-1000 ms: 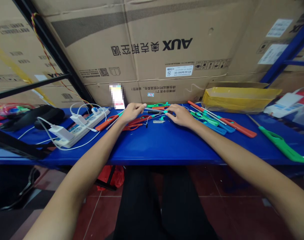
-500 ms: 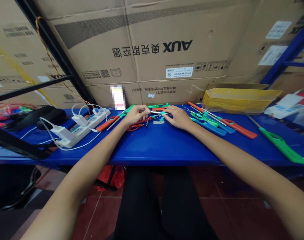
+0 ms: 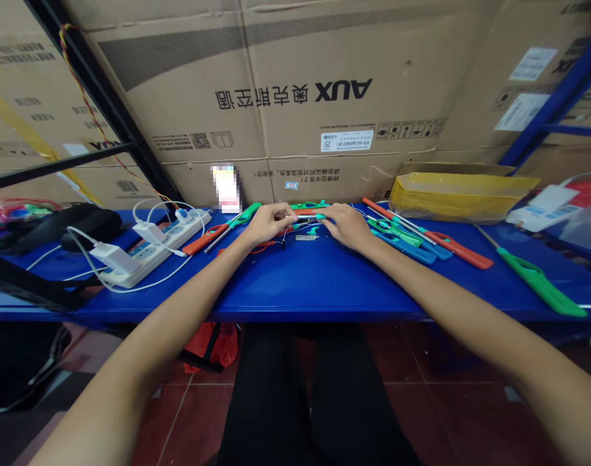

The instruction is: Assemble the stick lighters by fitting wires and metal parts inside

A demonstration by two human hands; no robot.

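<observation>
My left hand [image 3: 272,222] pinches one end of a thin metal lighter tube [image 3: 305,216]. The fingers of my right hand [image 3: 346,226] are closed at the tube's other end, by a small green collar [image 3: 320,217]. The tube lies level between both hands, just above the table. Below it are a small green plastic part [image 3: 313,230] and a small pale part [image 3: 307,237]. Red lighter pieces [image 3: 263,246] with thin wires lie under and beside my left hand, partly hidden by it. An orange lighter piece [image 3: 305,211] shows just behind the tube.
Several long-nosed lighters lie at the right, among them a blue one [image 3: 406,248], a red one [image 3: 457,250] and a green one [image 3: 540,281]. A power strip [image 3: 144,255] with white chargers stands left. Behind are a yellow-taped box [image 3: 463,197] and a large carton [image 3: 285,52].
The view has shifted slightly. Both hands stay at the metal tube, with small finger shifts. The red pieces by my left hand now lie a little further left.
</observation>
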